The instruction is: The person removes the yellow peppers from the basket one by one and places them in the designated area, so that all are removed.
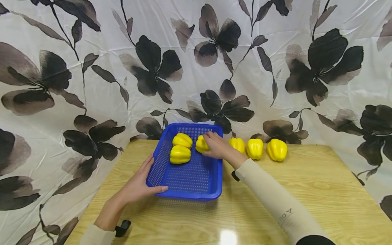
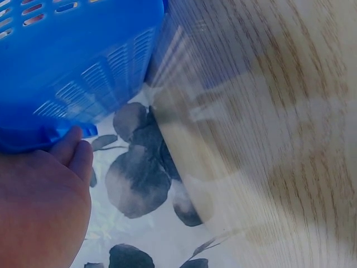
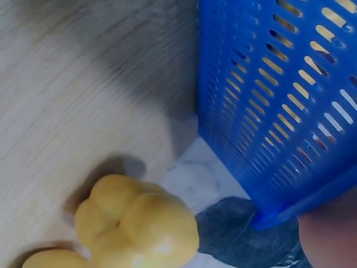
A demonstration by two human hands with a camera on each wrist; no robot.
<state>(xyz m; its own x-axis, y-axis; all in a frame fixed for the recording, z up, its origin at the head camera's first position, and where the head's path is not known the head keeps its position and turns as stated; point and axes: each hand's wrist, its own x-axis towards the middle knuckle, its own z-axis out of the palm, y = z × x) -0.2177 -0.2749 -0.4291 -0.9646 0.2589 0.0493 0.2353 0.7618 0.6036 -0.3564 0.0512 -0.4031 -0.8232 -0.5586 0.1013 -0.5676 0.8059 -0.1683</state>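
A blue plastic basket [image 1: 186, 194] with slotted walls stands on the wooden table. My left hand [image 1: 137, 183] holds its near left corner, thumb over the front rim and fingers along the left side; the left wrist view shows fingertips at the rim. Inside, two yellow bell peppers [image 1: 180, 154] lie one behind the other on the left. Reaching over the right wall, my right hand [image 1: 217, 145] grips another yellow bell pepper [image 1: 201, 144] in the basket's far right part. The hand partly covers that pepper, and whether it touches the floor of the basket cannot be seen.
Right of the basket, three yellow bell peppers stand in a row near the table's back edge: one partly behind my right wrist [image 1: 237, 144], a middle pepper [image 1: 254, 148] and an end pepper [image 1: 277, 150]. A floral cloth [image 1: 190, 68] hangs behind the table [image 1: 306, 190].
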